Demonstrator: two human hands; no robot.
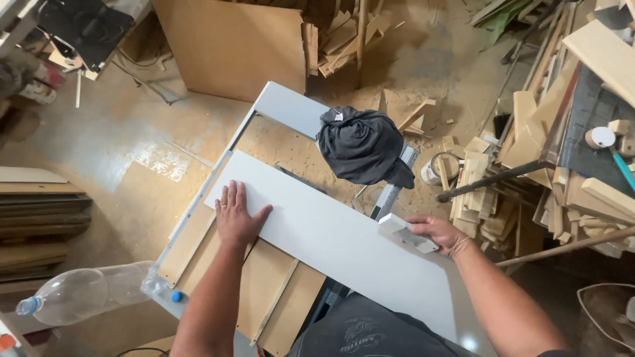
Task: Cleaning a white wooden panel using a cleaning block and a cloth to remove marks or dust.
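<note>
A long white panel (331, 238) lies slanted across a white frame (284, 109) above the sawdust floor. My left hand (237, 217) rests flat on the panel's upper left part, fingers spread. My right hand (438, 233) grips a small white block-shaped piece (403, 231) at the panel's right edge, next to a metal ruler-like strip (391, 192). A dark grey cloth (362, 147) is bunched on the frame's far right corner.
Brown boards (278, 291) lie under the panel. A clear plastic bottle (79, 294) lies at the lower left. Wood offcuts (522, 165) pile up on the right, a large brown board (231, 46) stands behind, stacked boards (33, 218) sit left.
</note>
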